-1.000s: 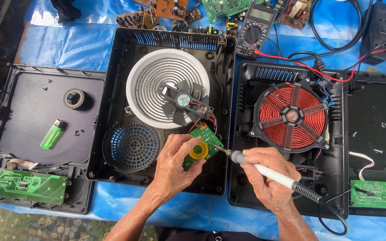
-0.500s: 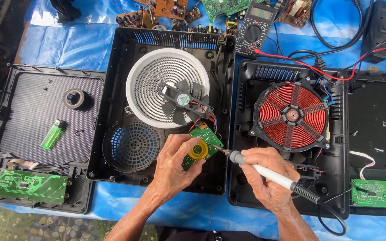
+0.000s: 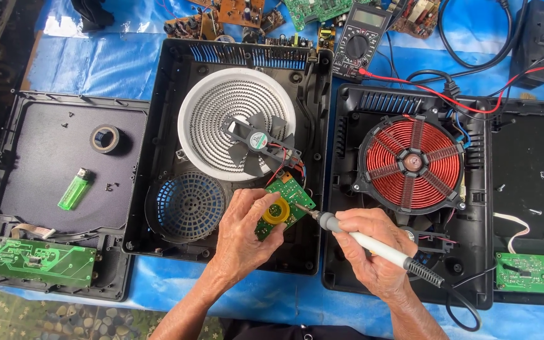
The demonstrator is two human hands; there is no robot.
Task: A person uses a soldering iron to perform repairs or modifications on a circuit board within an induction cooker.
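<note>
on the blue sheet (image 3: 89, 63), three opened black cooker housings lie side by side. the middle housing (image 3: 158, 157) carries a white ribbed disc (image 3: 221, 113) with a small black fan (image 3: 256, 141) resting on it; the right housing (image 3: 347, 189) holds a red copper coil (image 3: 413, 165); the left one (image 3: 64, 145) holds a tape roll (image 3: 105, 138) and a green lighter (image 3: 75, 189).

near the middle housing's near right corner, the left hand (image 3: 243, 230) has its fingers curled closed around a small green circuit board (image 3: 284, 204) with a yellow ring part (image 3: 276, 213), held tilted above the housing. the right hand (image 3: 373, 249) grips a white-handled soldering iron (image 3: 373, 242) in a closed fist, its tip touching the board's right edge.

the risks, as i judge them: the hot tip sits very close to the left fingertips, so a small slip could burn them. the board is only hand-held, so it may tilt under the tip and smear solder across neighbouring points. the fan's thin red and black wires (image 3: 278, 165) run just beside the board and could be scorched. the iron's cord (image 3: 461, 308) trails off the near edge and could snag.
</note>
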